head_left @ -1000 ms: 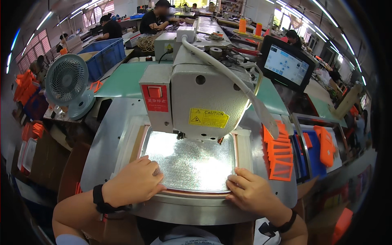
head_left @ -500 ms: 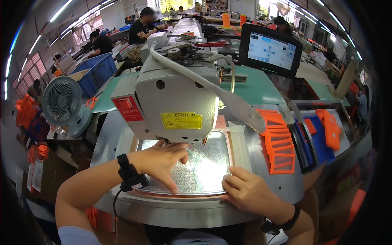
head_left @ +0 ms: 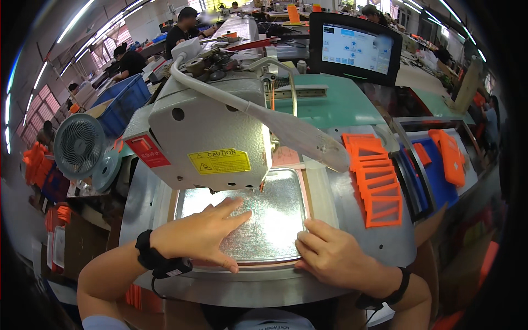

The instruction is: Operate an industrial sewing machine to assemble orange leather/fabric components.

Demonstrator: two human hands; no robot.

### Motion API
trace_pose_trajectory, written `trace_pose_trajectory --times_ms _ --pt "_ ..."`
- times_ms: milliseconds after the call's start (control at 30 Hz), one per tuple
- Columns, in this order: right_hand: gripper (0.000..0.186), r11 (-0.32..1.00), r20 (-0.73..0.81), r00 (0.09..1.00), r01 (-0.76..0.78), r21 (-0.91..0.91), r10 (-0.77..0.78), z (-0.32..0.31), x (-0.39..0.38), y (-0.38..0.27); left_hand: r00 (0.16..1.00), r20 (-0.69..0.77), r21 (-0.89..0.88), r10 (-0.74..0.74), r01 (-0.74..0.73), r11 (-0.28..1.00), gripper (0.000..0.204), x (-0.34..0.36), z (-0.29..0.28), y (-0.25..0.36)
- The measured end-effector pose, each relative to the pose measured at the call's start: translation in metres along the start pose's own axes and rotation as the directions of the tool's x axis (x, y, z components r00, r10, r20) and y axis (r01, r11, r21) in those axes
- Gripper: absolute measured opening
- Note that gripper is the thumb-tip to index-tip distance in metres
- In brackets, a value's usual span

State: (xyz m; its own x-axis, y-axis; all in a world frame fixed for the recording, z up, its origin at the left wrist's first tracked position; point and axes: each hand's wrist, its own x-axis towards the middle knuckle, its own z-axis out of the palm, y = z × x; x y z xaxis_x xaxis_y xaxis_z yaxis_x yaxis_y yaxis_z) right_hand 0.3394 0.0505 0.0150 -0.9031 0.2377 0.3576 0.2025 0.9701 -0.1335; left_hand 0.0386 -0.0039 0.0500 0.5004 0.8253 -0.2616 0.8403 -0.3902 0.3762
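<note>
A shiny silver sheet (head_left: pixel 269 220) with rounded corners lies in a flat frame (head_left: pixel 308 192) under the head of a grey industrial sewing machine (head_left: pixel 209 132). Over the sheet's left part, my left hand (head_left: pixel 201 234) is spread open, palm down, holding nothing. Its fingertips point toward the machine head and its thumb reaches the near edge. At the sheet's near right corner, my right hand (head_left: pixel 333 253) has its fingers curled together against the edge. What they pinch, if anything, is hidden. A lamp arm (head_left: pixel 308 140) hangs above, and bright glare lies on the sheet.
Orange rectangular frames (head_left: pixel 379 184) lie overlapped on the metal plate at right, beside a blue tray (head_left: pixel 434 179) with an orange pouch (head_left: pixel 446 159). A touch screen (head_left: pixel 355 49) stands behind. At left are a fan (head_left: pixel 80 146) and a blue crate (head_left: pixel 118 104). Other people sit farther back.
My left hand has drawn back from under the machine head toward me, its fingers still spread. The right hand stays at the sheet's corner. The whole view has shifted slightly.
</note>
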Motion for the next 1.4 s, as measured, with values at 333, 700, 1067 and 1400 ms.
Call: trace_pose_trajectory --times_ms 333,700,1067,1400 --pt "0.036 0.900 -0.081 0.979 -0.139 0.413 0.188 0.008 -0.006 0.075 0.993 0.101 0.001 -0.053 0.053 0.999 0.101 0.011 0.001 0.008" --pt "0.003 0.995 0.134 0.986 -0.088 -0.056 0.094 0.000 0.030 0.077 0.991 0.109 -0.076 -0.075 0.084 0.994 0.093 0.010 -0.004 0.017" --pt "0.056 0.984 0.434 0.884 -0.140 -0.108 0.173 -0.029 0.046 0.052 0.995 0.079 -0.007 -0.053 0.054 0.999 0.092 0.006 0.000 0.011" --pt "0.073 0.963 0.387 0.895 -0.138 -0.231 0.221 -0.018 0.045 0.049 0.988 0.112 0.017 -0.106 0.105 0.994 0.092 0.007 0.003 0.014"
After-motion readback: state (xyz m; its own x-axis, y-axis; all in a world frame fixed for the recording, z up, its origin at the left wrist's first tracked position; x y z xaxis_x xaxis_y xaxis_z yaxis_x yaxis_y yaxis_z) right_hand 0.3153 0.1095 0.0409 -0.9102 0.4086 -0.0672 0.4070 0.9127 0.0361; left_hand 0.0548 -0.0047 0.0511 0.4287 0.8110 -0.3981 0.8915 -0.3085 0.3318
